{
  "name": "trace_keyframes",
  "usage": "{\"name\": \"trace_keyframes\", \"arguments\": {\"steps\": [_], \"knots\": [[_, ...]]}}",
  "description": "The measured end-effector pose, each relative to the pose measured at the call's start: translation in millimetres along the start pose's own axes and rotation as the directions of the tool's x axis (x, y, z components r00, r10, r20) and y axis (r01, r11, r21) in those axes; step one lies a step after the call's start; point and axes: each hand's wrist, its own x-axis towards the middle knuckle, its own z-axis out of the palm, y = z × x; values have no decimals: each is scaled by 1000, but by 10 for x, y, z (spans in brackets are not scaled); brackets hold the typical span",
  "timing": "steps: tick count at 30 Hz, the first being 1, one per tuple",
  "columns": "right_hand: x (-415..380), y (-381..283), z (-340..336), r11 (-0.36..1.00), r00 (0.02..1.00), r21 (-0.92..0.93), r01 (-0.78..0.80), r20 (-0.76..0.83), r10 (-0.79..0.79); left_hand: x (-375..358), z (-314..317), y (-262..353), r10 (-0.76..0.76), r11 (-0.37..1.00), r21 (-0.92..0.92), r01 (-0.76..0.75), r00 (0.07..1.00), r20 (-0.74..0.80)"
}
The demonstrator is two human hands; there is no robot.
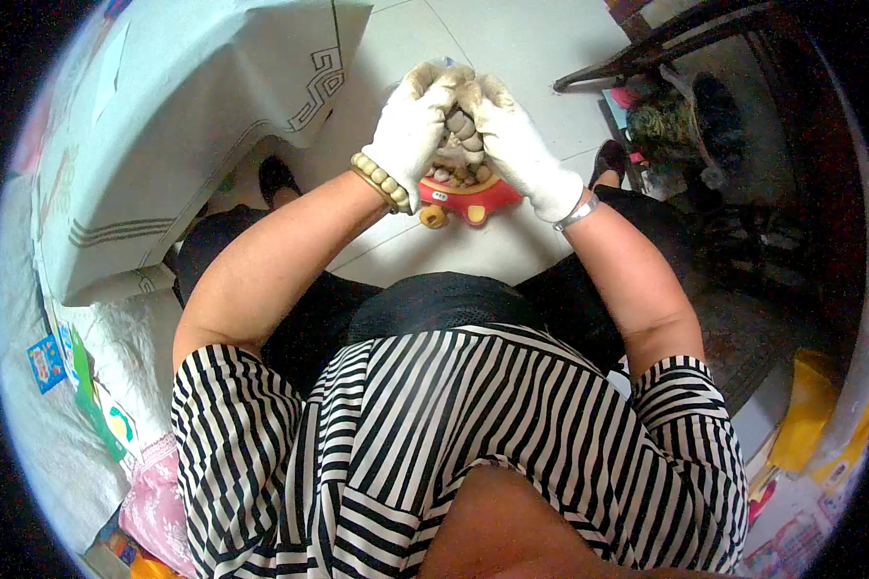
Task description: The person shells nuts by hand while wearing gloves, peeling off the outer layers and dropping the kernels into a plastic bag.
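Both my hands wear white gloves with soiled fingertips and meet in front of me. My left hand (420, 121) has its fingers curled, with a beaded bracelet at the wrist. My right hand (517, 140) is curled against it, a metal band at its wrist. Between and just below the fingers show several rounded grey-brown pieces (464, 132); which hand grips them is hard to tell. Under the hands stands a red and yellow container (473, 202) holding more such pieces (461, 175). Its far part is hidden by the hands.
A cloth-covered table (203, 116) stands at the left. Pale floor tiles (541, 116) lie ahead. Dark wooden furniture legs (661, 50) and a bag of mixed items (666, 121) are at the right. A yellow bag (809, 405) lies at the lower right.
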Motion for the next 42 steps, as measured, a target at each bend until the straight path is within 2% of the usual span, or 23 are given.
{"name": "trace_keyframes", "arguments": {"steps": [1, 3, 5, 6, 7, 9, 11, 12, 14, 15, 17, 18, 21, 23, 26, 29, 30, 32, 33, 35, 38, 40, 42], "knots": [[26, 52, -26, 978, 991, -161, 134, 6, -135, -14, 17, -5, -28, 996, -80, 28, 1000, -2], [21, 84, -57, 912, 964, -316, 261, 35, -264, -34, 40, 6, -54, 986, -160, 53, 999, -4], [-110, -114, 123, 990, 998, -129, 50, -27, -54, -56, 55, 51, -193, 946, -261, 194, 981, 28], [-95, -64, 86, 990, 998, -130, 50, -26, -54, -82, 73, 105, -192, 946, -262, 192, 981, 26], [-76, -14, 55, 918, 980, -354, 177, -20, -196, -113, 95, 178, -220, 934, -286, 215, 975, 15], [-77, 26, 14, 782, 944, -556, 284, 18, -330, -120, 113, 200, -249, 920, -310, 238, 969, 5], [-144, -147, 166, 979, 992, -182, 93, -65, -106, -84, 113, 137, -236, 877, -423, 226, 971, 31], [-131, -157, 199, 979, 992, -183, 94, -64, -107, -74, 89, 132, -234, 878, -423, 224, 972, 30], [-109, -181, 252, 997, 991, 66, 49, -131, -41, -52, 19, 134, -283, 872, -385, 302, 953, 108], [-127, -246, 283, 997, 990, 65, 52, -131, -43, -28, 6, 107, -281, 872, -385, 302, 953, 109], [-172, -383, 337, 989, 979, 105, -103, -166, 119, 13, -11, 47, -235, 819, -505, 271, 962, 137], [-166, -348, 304, 989, 979, 106, -104, -167, 120, 16, -29, 48, -234, 810, -514, 284, 959, 161], [-139, -272, 198, 987, 997, 158, 37, -80, -25, 53, -50, 58, -247, 792, -519, 320, 947, 207], [-134, -304, 184, 974, 1000, 225, -27, -3, 28, 46, -44, 60, -232, 787, -533, 310, 950, 210], [-90, -304, 181, 947, 996, 313, -74, -21, 85, 22, -25, 158, -257, 770, -554, 317, 948, 187], [-24, -309, 122, 959, 996, 271, -81, 42, 73, 36, -49, 177, -271, 725, -596, 346, 938, 215], [-9, -318, 90, 959, 997, 271, -81, 41, 72, 49, -59, 168, -234, 784, -541, 304, 952, 197], [1, -343, 24, 899, 977, 414, -141, 205, 59, 58, -59, 143, -194, 837, -482, 259, 964, 181], [-15, -388, 68, 899, 977, 414, -141, 205, 59, 55, -52, 135, -181, 874, -425, 235, 970, 165], [-53, -480, 154, 977, 994, 198, -75, 87, 59, 51, -47, 110, -166, 907, -365, 211, 975, 150], [2, -401, 41, 980, 992, 169, -104, 95, 89, 64, -57, 67, -184, 890, -390, 238, 968, 172], [12, -375, -15, 973, 989, 191, -129, 97, 112, 69, -51, 127, -234, 783, -520, 341, 937, 261], [1, -376, -59, 965, 986, 213, -154, 100, 136, 110, -102, 98, -220, 774, -523, 357, 926, 306]]}}
